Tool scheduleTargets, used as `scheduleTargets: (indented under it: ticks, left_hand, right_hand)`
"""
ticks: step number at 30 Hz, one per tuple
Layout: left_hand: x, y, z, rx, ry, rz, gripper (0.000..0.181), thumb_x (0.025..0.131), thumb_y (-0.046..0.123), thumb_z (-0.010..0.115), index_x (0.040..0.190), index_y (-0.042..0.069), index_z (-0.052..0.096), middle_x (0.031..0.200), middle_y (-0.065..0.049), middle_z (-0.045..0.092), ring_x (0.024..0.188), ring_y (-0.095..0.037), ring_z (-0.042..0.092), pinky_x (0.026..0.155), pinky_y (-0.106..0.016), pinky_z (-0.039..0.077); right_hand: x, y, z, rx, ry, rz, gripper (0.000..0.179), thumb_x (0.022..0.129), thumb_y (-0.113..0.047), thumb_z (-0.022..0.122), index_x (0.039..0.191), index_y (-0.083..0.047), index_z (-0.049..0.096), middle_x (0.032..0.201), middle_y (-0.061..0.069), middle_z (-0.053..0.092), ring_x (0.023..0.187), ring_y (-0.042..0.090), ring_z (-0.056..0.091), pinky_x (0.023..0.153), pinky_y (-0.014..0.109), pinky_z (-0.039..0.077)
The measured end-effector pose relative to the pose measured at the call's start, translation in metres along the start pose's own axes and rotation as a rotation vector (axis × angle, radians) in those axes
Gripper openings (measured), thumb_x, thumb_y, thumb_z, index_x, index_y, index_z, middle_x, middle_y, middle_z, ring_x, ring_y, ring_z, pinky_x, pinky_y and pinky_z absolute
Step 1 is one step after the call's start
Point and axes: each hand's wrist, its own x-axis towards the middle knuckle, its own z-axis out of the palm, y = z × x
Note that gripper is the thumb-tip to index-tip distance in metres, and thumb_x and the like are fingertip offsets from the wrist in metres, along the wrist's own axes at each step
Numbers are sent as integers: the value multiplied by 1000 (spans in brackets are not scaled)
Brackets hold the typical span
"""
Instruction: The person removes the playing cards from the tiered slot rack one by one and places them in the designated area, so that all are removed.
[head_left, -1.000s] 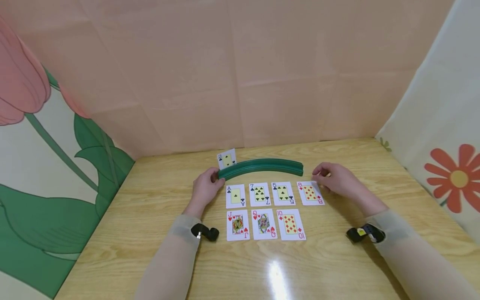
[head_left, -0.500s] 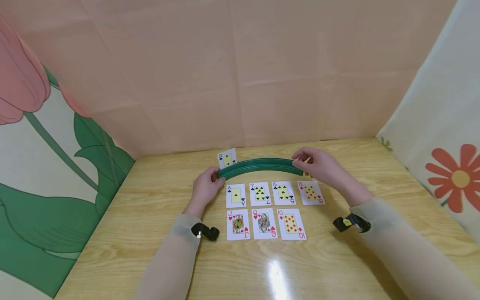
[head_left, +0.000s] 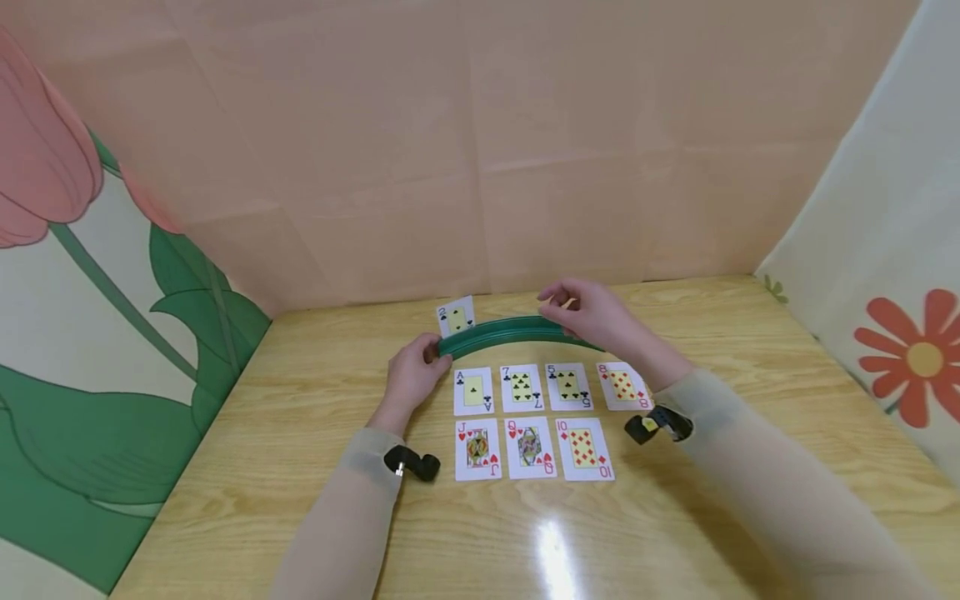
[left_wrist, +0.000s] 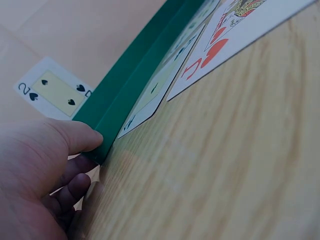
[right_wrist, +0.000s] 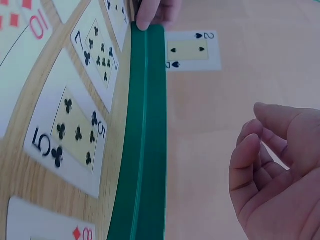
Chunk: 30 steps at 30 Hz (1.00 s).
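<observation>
A curved green card holder (head_left: pixel 501 332) stands on the table, and the two of spades (head_left: pixel 455 317) is upright in it near the left end. My left hand (head_left: pixel 412 375) pinches that end between thumb and fingers, as the left wrist view confirms with the thumb (left_wrist: pixel 82 137) on the holder's front. Over the holder's right half hovers my right hand (head_left: pixel 592 318). In the right wrist view its fingers (right_wrist: pixel 245 160) are loosely bent with nothing between them, apart from the green strip.
In front of the holder lie the ace (head_left: pixel 472 391), seven (head_left: pixel 521 387) and five of clubs (head_left: pixel 570 387), and the eight of diamonds (head_left: pixel 621 385). Nearer are the jack (head_left: pixel 477 450) and queen of hearts (head_left: pixel 531 448) and the ten of diamonds (head_left: pixel 585 450). A pink cloth (head_left: pixel 360 167) hangs behind.
My right hand has moved left and up, from beside the eight of diamonds to above the card holder. The left hand has stayed on the holder's left end.
</observation>
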Motion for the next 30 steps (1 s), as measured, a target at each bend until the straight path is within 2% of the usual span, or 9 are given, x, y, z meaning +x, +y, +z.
scheduleTargets:
  ticks: [14, 21, 23, 27, 30]
  left_hand:
    - [-2, -1, -1, 1, 6, 3, 28, 105, 21, 78, 131, 12, 73, 106, -5, 69, 95, -26, 58, 85, -43, 46]
    - [0, -1, 1, -6, -6, -12, 28, 105, 22, 77, 131, 13, 73, 108, -5, 69, 97, -27, 58, 86, -42, 47]
    - [0, -1, 2, -5, -5, -15, 29, 105, 22, 78, 132, 13, 73, 108, -5, 69, 97, -27, 58, 87, -42, 47]
    - [0, -2, 2, 3, -2, -11, 28, 105, 22, 78, 131, 13, 73, 108, -5, 69, 97, -26, 58, 87, -43, 47]
    - [-1, -1, 1, 1, 1, -7, 28, 105, 22, 78, 131, 13, 73, 107, -5, 69, 97, -26, 58, 87, -43, 47]
  right_hand:
    - [30, -12, 24, 79, -23, -40, 28, 111, -20, 71, 135, -7, 68, 110, 12, 66, 76, 35, 62, 62, 32, 52]
    - [40, -15, 33, 111, -52, -42, 32, 110, -18, 71, 139, -4, 68, 113, 18, 67, 76, 34, 63, 66, 39, 56]
    - [43, -16, 36, 116, -54, -46, 33, 110, -18, 72, 140, -4, 67, 114, 18, 67, 77, 33, 63, 67, 41, 57]
    - [47, -16, 44, 132, -59, -43, 34, 110, -18, 72, 142, -7, 66, 114, 15, 67, 81, 41, 65, 68, 43, 57]
    - [49, -18, 50, 141, -60, -32, 36, 110, -19, 71, 144, -9, 65, 114, 12, 66, 83, 43, 66, 72, 49, 59]
